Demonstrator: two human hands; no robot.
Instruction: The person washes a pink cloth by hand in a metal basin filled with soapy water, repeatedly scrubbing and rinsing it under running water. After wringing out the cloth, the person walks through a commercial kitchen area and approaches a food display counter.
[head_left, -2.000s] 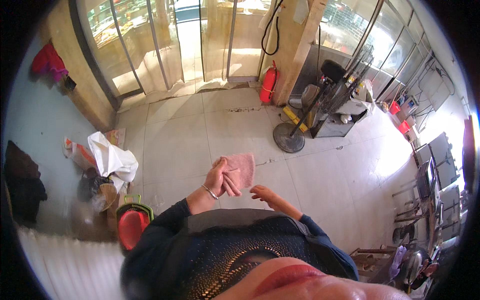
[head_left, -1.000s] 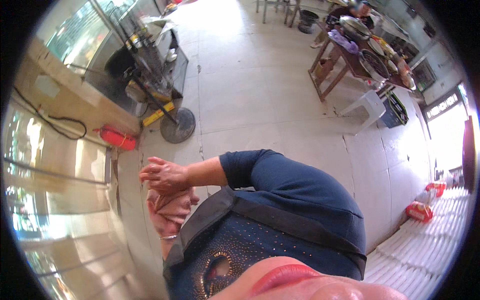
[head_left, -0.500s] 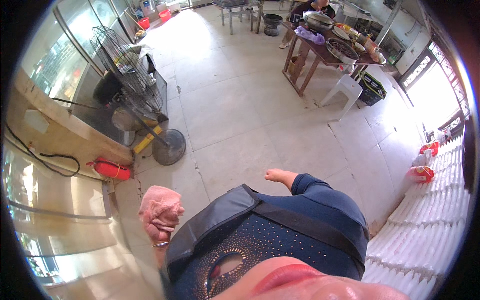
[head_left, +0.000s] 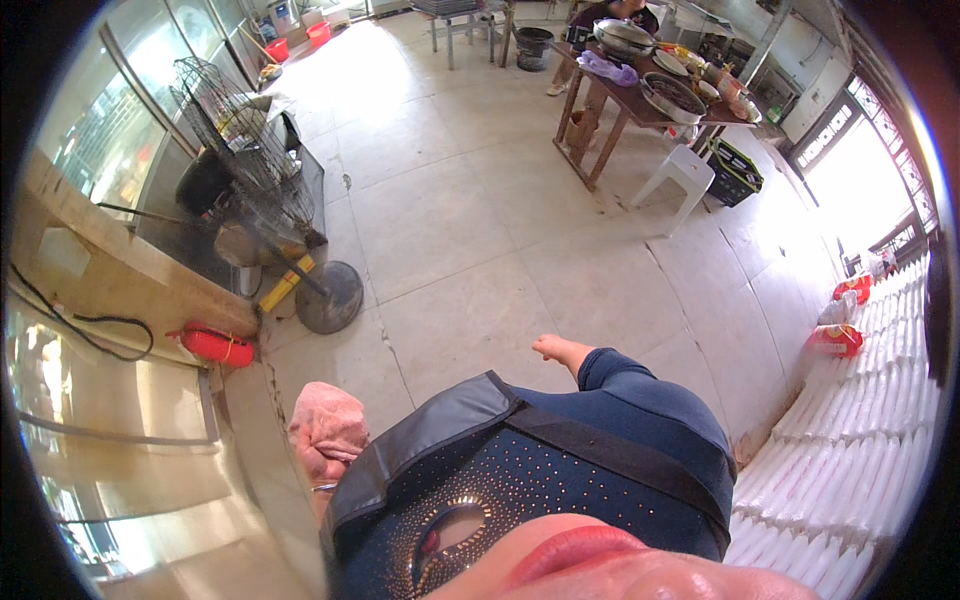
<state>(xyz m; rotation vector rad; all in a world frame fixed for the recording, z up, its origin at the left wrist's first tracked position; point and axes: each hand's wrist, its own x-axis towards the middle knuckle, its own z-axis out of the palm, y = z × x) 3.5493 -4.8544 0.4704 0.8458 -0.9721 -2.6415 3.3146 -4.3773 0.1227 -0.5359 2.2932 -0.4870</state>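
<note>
A crumpled pink cloth (head_left: 330,418) is bunched in my left hand (head_left: 318,465), whose fingers are closed round its lower part. That hand hangs low beside the dark apron, with a bracelet at its wrist. On the other side of my body, my right hand (head_left: 546,347) is held out over the floor at the end of a short dark sleeve. It looks small and curled, and nothing shows in it.
A standing fan (head_left: 250,170) with a round base is at the left, near a red bundle (head_left: 217,343) by the wall. Stacked white packs (head_left: 850,440) line the right side. Farther off are a white stool (head_left: 680,180), a loaded table (head_left: 635,100) and a person (head_left: 588,20).
The room has shifted slightly left in the view. My left hand with the pink cloth has moved a little right and down, closer to the apron. My right hand has shifted slightly.
</note>
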